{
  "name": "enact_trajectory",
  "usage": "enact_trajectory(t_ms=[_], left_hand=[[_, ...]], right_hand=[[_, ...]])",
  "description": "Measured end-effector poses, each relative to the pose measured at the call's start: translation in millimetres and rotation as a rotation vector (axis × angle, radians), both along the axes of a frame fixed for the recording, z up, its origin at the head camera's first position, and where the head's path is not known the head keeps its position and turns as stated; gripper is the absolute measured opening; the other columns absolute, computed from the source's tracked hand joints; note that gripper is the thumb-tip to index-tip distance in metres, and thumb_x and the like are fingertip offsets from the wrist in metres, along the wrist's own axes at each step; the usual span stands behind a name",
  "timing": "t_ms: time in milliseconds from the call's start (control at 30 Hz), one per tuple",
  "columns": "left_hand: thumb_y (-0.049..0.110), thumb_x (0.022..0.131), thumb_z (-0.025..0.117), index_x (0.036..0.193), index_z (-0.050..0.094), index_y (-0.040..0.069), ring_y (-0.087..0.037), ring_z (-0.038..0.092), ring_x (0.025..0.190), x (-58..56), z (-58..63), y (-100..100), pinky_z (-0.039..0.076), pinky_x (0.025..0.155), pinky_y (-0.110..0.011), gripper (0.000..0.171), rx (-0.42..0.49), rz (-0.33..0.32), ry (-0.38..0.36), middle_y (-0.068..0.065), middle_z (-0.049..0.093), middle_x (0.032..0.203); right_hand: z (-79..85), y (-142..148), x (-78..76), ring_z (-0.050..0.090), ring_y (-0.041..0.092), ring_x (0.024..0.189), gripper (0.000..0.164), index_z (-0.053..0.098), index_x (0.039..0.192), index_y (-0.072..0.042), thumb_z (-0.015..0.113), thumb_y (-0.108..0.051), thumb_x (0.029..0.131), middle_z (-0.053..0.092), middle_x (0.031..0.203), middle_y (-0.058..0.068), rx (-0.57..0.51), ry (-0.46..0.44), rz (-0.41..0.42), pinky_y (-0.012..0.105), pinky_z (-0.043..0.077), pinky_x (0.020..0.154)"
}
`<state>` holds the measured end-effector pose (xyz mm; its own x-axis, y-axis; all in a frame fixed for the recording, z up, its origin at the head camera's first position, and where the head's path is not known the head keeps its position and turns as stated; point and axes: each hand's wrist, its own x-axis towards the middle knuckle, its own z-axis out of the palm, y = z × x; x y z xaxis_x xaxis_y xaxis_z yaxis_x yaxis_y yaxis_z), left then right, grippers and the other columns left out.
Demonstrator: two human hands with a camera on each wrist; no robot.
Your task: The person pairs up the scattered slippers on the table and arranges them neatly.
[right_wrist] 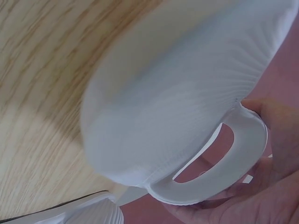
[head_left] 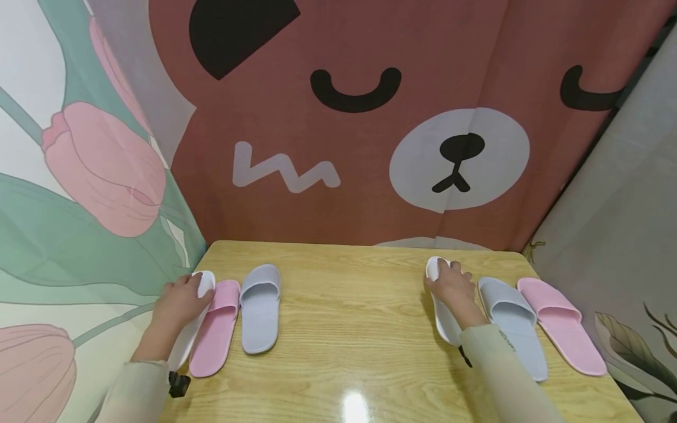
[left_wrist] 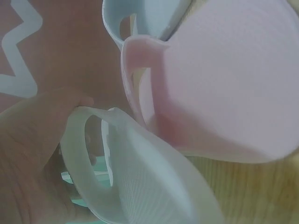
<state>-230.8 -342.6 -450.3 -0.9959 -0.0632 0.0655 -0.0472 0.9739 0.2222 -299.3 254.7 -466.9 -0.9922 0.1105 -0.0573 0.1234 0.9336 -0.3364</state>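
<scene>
On the left side of the table, my left hand (head_left: 181, 302) grips a white slipper (head_left: 207, 284) over its strap. The left wrist view shows this white slipper (left_wrist: 154, 177) tilted, with the thumb at its strap edge. Right beside it lies a pink slipper (head_left: 214, 343), then a grey slipper (head_left: 260, 323). Over on the right, my right hand (head_left: 453, 288) holds another white slipper (head_left: 445, 323) by the strap end. In the right wrist view that white slipper (right_wrist: 177, 116) is tilted above the wood, fingers around its strap. Parts of both white slippers are hidden by the hands.
To the right of my right hand lie a second grey slipper (head_left: 520, 338) and a second pink slipper (head_left: 566, 332). The wooden table (head_left: 349, 317) is bordered by a bear-print curtain (head_left: 359, 194) behind and printed cloths at both sides.
</scene>
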Motion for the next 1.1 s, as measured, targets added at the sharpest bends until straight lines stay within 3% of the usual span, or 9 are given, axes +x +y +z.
enact_trajectory(t_ms=[433,1100], left_hand=[[0.041,0.098,0.056,0.148,0.039,-0.008,-0.063,0.034,0.125,-3.1,7.7,13.3,0.039,0.094,-0.076,0.072,0.019,0.028,-0.032,-0.04,0.037,0.144],[0.039,0.097,0.058,0.145,0.043,-0.009,-0.063,0.04,0.123,-11.2,9.2,30.9,0.04,0.094,-0.074,0.07,0.003,-0.005,0.029,-0.039,0.04,0.144]], right_hand=[[0.0,-5.3,-1.7,0.037,0.067,0.123,0.076,0.03,0.155,0.0,0.057,-0.04,0.097,0.029,0.149,0.038,-0.015,-0.001,0.011,0.074,0.037,0.094],[0.3,-11.9,-4.4,0.036,0.067,0.124,0.076,0.03,0.155,0.001,0.056,-0.041,0.097,0.029,0.149,0.039,-0.004,0.002,0.025,0.074,0.037,0.095]])
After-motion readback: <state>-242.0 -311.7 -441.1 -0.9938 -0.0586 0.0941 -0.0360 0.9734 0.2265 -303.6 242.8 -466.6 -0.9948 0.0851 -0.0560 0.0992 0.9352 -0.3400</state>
